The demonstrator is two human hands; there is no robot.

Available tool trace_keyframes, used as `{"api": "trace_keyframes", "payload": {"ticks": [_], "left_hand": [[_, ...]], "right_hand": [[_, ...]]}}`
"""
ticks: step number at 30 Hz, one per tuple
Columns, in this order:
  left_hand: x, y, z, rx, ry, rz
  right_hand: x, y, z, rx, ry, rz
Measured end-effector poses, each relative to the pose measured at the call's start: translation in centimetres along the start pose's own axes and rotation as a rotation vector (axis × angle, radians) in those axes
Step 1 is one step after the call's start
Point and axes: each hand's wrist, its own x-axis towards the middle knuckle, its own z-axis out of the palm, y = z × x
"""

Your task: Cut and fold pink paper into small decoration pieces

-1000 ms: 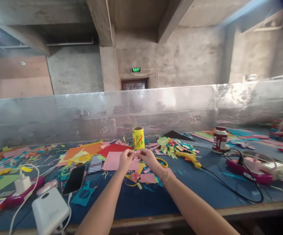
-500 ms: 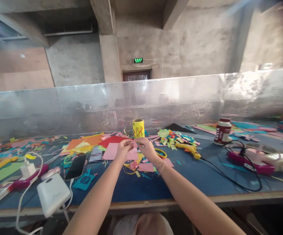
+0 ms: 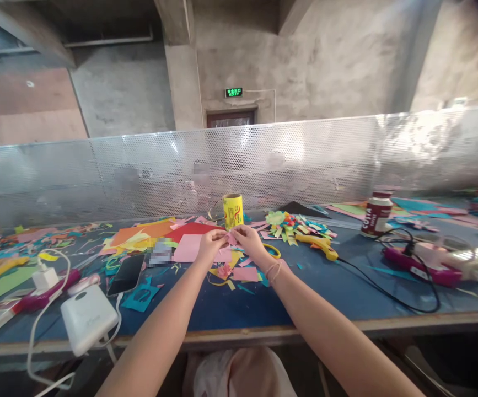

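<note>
Between my two hands is a small pink paper piece (image 3: 232,238), pinched by the fingers of both. My left hand (image 3: 213,243) grips its left side and my right hand (image 3: 248,240) its right side; the fingers partly cover its shape. A yellow printed roll (image 3: 232,209) stands upright just behind the hands. Beneath and left of them lies a pink paper sheet (image 3: 187,249). Below the hands are a small pink paper flower (image 3: 224,271) and a pink paper rectangle (image 3: 245,274). A yellow ring-shaped handle (image 3: 272,252) shows beside my right wrist.
A yellow glue gun (image 3: 318,246) with a black cord lies to the right, before a heap of paper strips (image 3: 292,227). Farther right stand a dark red bottle (image 3: 376,215) and a purple power strip (image 3: 423,267). Left are a phone (image 3: 127,274) and a white charger (image 3: 89,318).
The hands stay together on the pink paper piece, with fingers slightly shifted around it. The whole view has tilted a little, so the scene sits slightly higher.
</note>
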Motion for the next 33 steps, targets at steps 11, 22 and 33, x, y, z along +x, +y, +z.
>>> {"api": "trace_keyframes", "payload": {"ticks": [11,22,33], "left_hand": [[-0.5,0.5,0.1,0.06,-0.058,-0.073],[0.2,0.6,-1.1,-0.142,0.125,-0.058],[1.1,0.5,-1.7,-0.378,0.242,-0.039]], "right_hand": [[-0.3,-0.7,-0.5,-0.206,-0.047,-0.079],[0.7,1.2,-4.0,-1.039,-0.086,0.153],[-0.1,1.1,-4.6,-1.191,-0.337,0.436]]}}
